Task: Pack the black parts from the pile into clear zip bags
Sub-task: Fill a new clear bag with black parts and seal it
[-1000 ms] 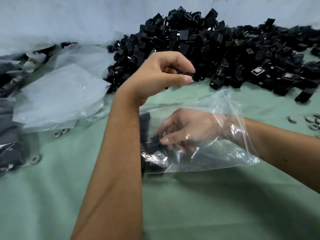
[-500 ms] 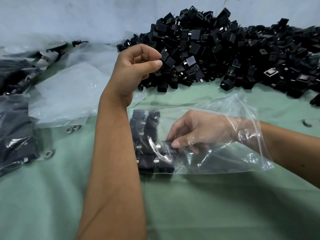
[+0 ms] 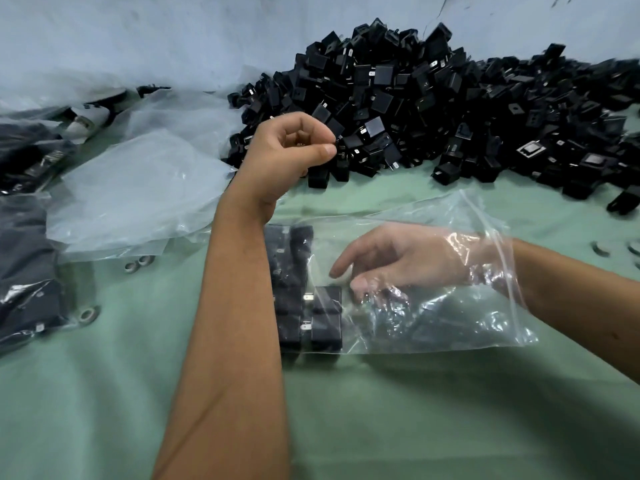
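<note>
A clear zip bag [image 3: 433,306] is laid flat on the green table cover [image 3: 104,410], with its mouth to the right. Inside it, at the closed left end, black parts [image 3: 311,306] are seen packed in neat rows, side by side; most of the bag to their right is not yet filled. The right hand [image 3: 398,261] is pushed in through the mouth, its fingers loosely spread and relaxed just beside the packed rows, gripping nothing. The left hand [image 3: 294,147] is raised at the near left edge of the pile [image 3: 450,116], fingers curled and thumb tip pressed to the forefinger — whether a part is pinched there cannot be told.

The task is judged to be in progress: one bag is partly loaded, and a large heap of parts is left along the far side. At the far left, dark filled bags [image 3: 24,254] are stacked, and spare empty bags [image 3: 131,192] lie between them and the pile. A few metal washers [image 3: 138,265] are scattered on the cover. No brand, label or readable writing is to be made out.
</note>
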Action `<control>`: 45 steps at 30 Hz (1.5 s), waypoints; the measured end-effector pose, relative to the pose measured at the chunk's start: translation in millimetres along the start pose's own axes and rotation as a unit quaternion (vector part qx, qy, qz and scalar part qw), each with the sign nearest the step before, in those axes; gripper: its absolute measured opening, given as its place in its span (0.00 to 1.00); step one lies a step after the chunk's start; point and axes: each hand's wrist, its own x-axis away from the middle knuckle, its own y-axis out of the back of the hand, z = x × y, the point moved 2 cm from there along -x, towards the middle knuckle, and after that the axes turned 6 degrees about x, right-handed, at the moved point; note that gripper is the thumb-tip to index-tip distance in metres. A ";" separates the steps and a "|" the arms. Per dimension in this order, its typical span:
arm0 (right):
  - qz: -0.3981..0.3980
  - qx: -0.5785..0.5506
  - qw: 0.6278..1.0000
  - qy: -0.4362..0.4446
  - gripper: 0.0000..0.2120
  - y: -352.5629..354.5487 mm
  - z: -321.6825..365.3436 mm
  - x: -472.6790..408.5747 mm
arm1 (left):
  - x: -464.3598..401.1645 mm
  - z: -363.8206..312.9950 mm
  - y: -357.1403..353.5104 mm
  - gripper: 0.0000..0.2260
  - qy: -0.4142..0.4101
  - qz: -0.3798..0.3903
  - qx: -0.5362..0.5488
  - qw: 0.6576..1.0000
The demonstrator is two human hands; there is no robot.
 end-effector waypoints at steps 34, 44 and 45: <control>-0.231 -0.037 0.970 -0.066 0.17 44.8 -40.0 131.1 | 1.6 -3.4 -115.0 0.07 -0.022 0.302 -0.248 0.920; -0.224 0.047 0.970 0.085 0.10 15.3 -11.3 48.0 | -0.7 -40.0 -97.7 0.05 -0.129 0.275 -0.149 0.941; -0.250 0.058 0.962 0.089 0.11 16.3 -13.0 39.0 | -0.3 -44.3 -99.1 0.05 -0.140 0.276 -0.146 0.940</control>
